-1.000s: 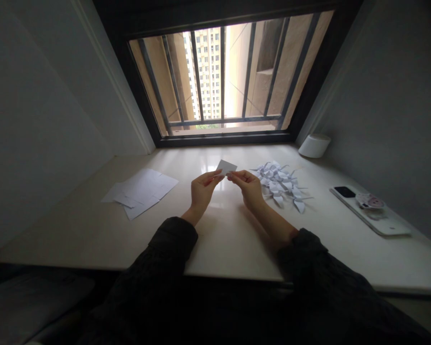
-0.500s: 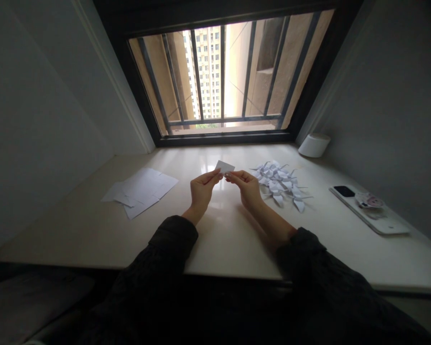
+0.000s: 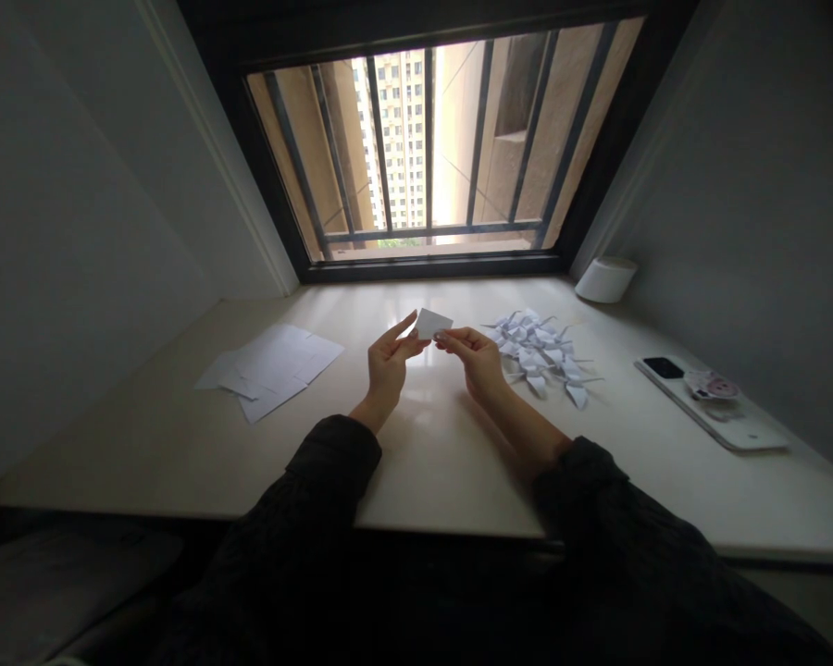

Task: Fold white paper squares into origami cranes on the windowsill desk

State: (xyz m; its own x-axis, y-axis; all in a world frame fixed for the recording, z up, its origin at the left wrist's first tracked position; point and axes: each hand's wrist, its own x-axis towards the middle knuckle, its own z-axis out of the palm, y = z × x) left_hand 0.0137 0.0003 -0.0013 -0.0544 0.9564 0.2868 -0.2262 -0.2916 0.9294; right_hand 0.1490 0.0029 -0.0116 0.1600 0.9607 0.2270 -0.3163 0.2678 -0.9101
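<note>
A small folded piece of white paper (image 3: 432, 323) is held up above the pale counter (image 3: 423, 462). My left hand (image 3: 389, 363) pinches its left edge, with the index finger raised along the paper. My right hand (image 3: 477, 359) pinches its lower right corner with thumb and fingertips. Both hands are lifted off the counter, in front of the window. A pile of several folded white paper cranes (image 3: 540, 352) lies just right of my right hand.
Loose white sheets (image 3: 270, 368) lie on the counter at the left. A white phone (image 3: 709, 405) with a round sticker lies at the right. A white cylinder (image 3: 605, 278) stands in the back right corner. A barred window (image 3: 430, 148) closes the far side.
The paper has shrunk in outline and tilted slightly between the fingers. My left index finger has lifted up along it. Both hands stay in the same place.
</note>
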